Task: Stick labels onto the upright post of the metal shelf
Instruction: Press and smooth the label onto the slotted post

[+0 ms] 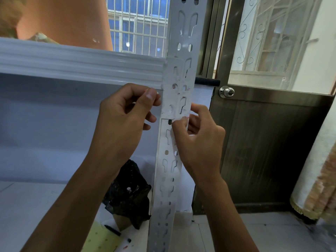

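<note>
Pale grey perforated metal upright post (168,171) runs top to bottom mid-frame and meets the ribbed grey horizontal shelf beam (81,60) at its left. White paper label (175,91) is on the post face from the beam joint down to just above a dark oval hole, its paper dented into the post's keyhole slots. There are faint red marks at its lower right corner.

Left hand (127,113): fingers curled, thumb and forefinger pinching the label's left edge where it wraps the post side. Right hand (200,137): fingers curled, thumb on the post's right edge, forefinger on the label's lower right corner, pinching that corner against the post.

Lower shelf behind the post: crumpled black plastic bag (127,193), yellow punched sheet (100,239), black marker pen (112,230). To the right is a dark metal door with a round steel knob (226,92).
</note>
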